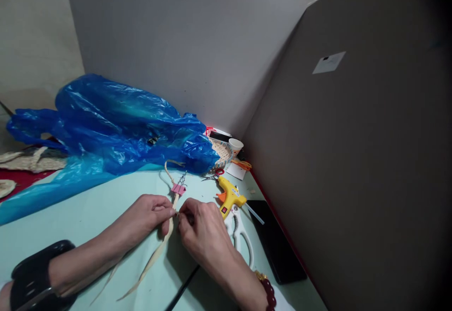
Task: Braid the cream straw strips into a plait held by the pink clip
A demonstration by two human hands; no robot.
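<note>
A pale, flat plant-fibre strip [153, 257] hangs down over the table, its upper part held in a pink binder clip [178, 189]. A thin twisted cord [168, 172] curves out beyond the clip. Just below the clip, my left hand [150, 214] pinches the strip between thumb and fingers. My right hand [203, 226] is close beside it, fingertips pressed together at the strip's edge on a small bit of fibre. The fingers partly hide where the strands meet. Another thin strip end shows below my left forearm.
Right of my hands lie a yellow glue gun [231, 195], white-handled scissors [242, 235] and a black flat object [277, 245]. Behind are a crumpled blue plastic bag [116, 113], a woven basket [222, 153] and a paper cup [236, 145]. Grey partitions [190, 43] enclose the table.
</note>
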